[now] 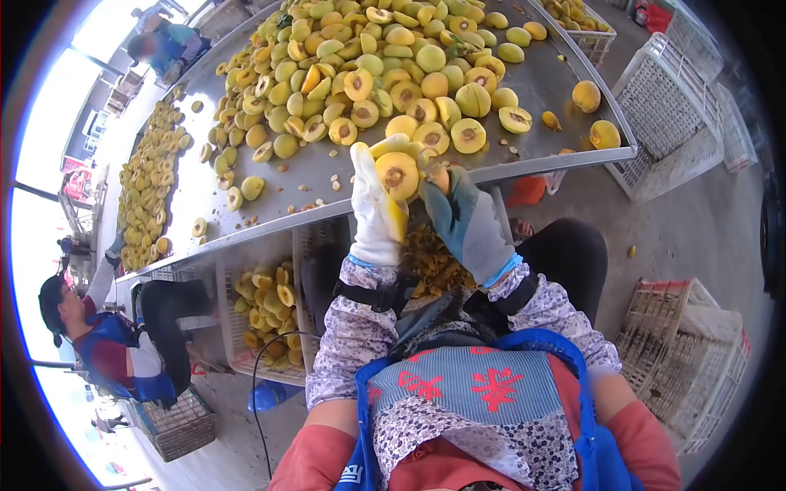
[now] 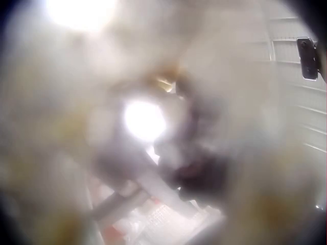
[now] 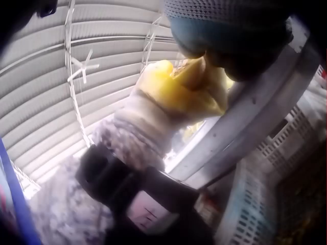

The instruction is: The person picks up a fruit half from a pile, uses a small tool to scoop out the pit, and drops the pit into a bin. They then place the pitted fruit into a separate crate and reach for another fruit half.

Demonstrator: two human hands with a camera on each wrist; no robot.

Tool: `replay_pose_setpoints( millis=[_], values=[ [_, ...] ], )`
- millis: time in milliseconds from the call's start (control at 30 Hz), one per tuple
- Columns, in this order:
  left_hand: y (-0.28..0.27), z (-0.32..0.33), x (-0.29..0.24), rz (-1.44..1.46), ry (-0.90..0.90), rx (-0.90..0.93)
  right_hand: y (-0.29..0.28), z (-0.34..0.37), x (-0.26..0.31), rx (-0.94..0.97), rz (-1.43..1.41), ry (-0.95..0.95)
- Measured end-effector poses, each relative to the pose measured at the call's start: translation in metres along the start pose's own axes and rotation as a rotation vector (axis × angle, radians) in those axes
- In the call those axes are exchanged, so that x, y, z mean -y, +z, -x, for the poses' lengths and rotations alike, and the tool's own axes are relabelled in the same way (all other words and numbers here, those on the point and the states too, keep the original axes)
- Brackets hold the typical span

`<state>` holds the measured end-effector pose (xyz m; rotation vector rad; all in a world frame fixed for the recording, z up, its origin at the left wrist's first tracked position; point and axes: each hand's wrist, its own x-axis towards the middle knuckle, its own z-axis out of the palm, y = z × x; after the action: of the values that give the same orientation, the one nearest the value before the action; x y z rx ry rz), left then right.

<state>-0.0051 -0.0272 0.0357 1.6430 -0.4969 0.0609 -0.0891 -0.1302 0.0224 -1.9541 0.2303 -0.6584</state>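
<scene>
Close to the table's front edge, my left hand [image 1: 378,217], in a white glove stained yellow, holds a halved yellow peach [image 1: 399,175]. Its cut face is turned up, with the brown centre showing. Beside it, my right hand [image 1: 468,219], in a grey and teal glove, has its fingers curled round a small orange-brown thing [image 1: 440,178]; I cannot tell what it is. In the right wrist view the teal-gloved fingers [image 3: 225,46] come right up to the fruit [image 3: 193,74] in the yellow-stained glove. The left wrist view is badly blurred.
A heap of halved peaches [image 1: 360,65] covers much of the metal table [image 1: 565,98]. Below stand a crate of peach halves [image 1: 233,335] and brown scraps [image 1: 438,266]. White plastic crates [image 1: 667,106] stand at right. Another person [image 1: 123,335] works at the left.
</scene>
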Motion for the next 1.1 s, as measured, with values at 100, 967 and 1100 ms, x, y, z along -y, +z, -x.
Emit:
replay_pose_setpoints(
  millis=[100, 967, 1100],
  values=[
    [-0.008, -0.004, -0.004, 0.604, -0.387, -0.007, 0.006, 0.007, -0.002, 0.171, 0.072, 0.052],
    [-0.008, 0.018, -0.013, 0.088, 0.135, 0.056, 0.039, 0.034, -0.037, 0.29, -0.077, -0.194],
    [-0.007, 0.018, 0.001, 0.342, -0.072, 0.019, 0.059, 0.045, -0.049, 0.283, -0.321, 0.046]
  ],
)
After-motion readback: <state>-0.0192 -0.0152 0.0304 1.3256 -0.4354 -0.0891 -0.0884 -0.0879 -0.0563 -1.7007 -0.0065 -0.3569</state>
